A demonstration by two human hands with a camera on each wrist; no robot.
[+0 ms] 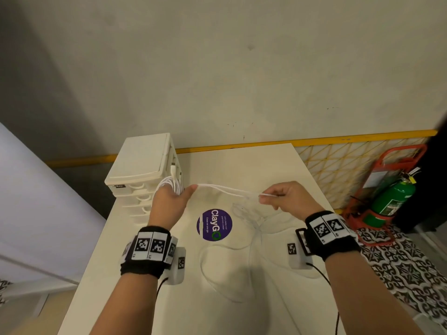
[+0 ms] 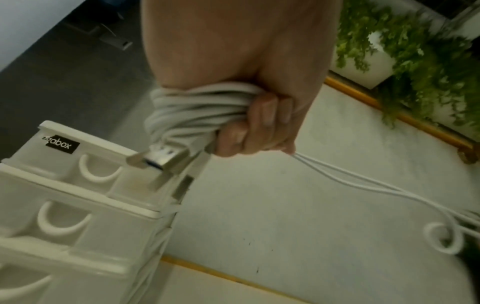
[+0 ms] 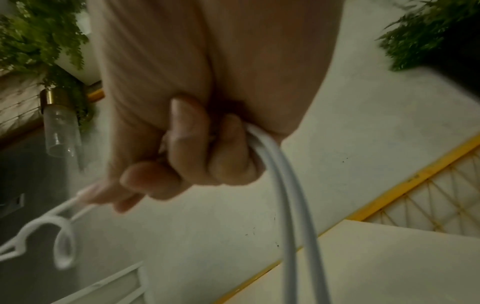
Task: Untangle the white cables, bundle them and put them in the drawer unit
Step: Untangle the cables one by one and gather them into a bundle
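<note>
My left hand [image 1: 173, 197] grips a coiled bundle of white cable [image 1: 170, 183] wound round its fingers, close to the white drawer unit [image 1: 142, 170]. In the left wrist view the coil [image 2: 192, 109] sits in the fist and metal USB plugs [image 2: 161, 159] stick out toward the drawers [image 2: 78, 205]. Two white strands [image 1: 225, 189] stretch rightward to my right hand [image 1: 280, 195], which pinches them above the table. In the right wrist view the strands [image 3: 293, 201] run through the curled fingers [image 3: 189, 144] and hang down. Loose cable loops [image 1: 229, 257] lie on the table below.
The white table [image 1: 242, 165] carries a purple round sticker [image 1: 214, 224]. Its drawer unit stands at the back left corner. A green fire extinguisher [image 1: 391, 197] in a red stand sits on the floor to the right, beside a yellow-framed lattice panel [image 1: 338, 165].
</note>
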